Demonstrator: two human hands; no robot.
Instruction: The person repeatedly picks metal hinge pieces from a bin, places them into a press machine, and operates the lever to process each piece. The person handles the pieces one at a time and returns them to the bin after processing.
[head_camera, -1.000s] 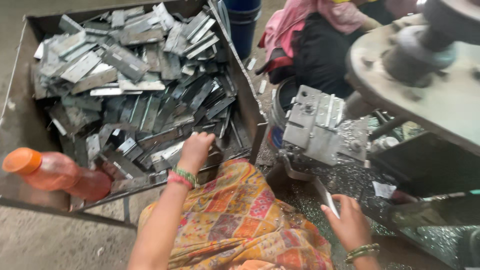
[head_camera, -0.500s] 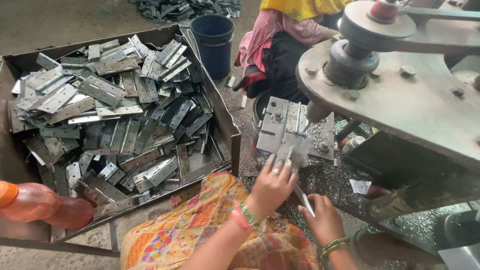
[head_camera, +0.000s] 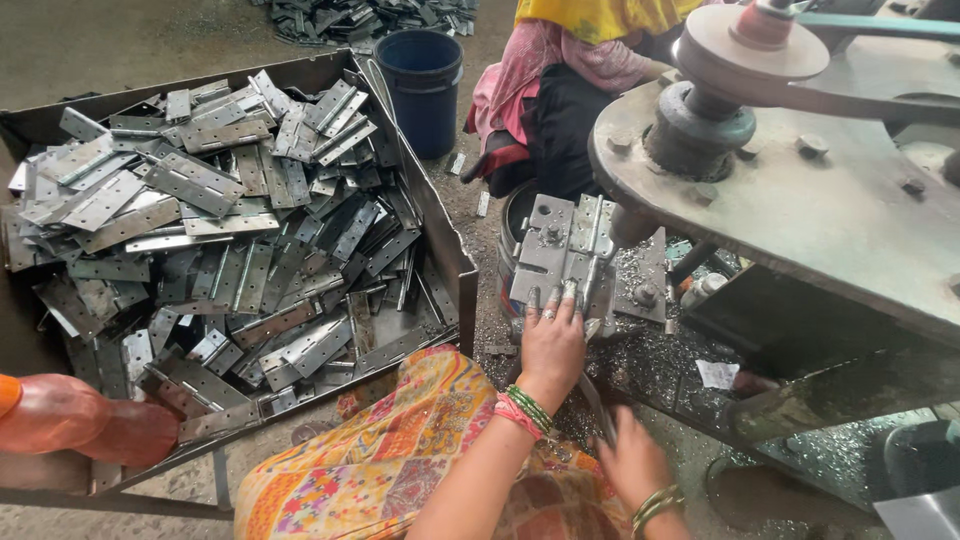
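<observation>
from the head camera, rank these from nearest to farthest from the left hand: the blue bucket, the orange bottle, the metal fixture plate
1. Metal fixture plate: under the left hand fingertips.
2. Blue bucket: up and left, beyond the tray corner.
3. Orange bottle: far left, at the frame's edge.

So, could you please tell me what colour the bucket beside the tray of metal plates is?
The bucket is dark blue, seen in the head view.

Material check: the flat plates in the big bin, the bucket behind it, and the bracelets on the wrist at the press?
Flat plates: look like bare sheet steel, grey with a dull sheen, punched holes, folded edges. Bin: dark, rusty-looking sheet metal. Bucket: likely moulded plastic, uniformly blue, matte. Bracelets on the left hand: green and pink bands, material unclear.
</observation>
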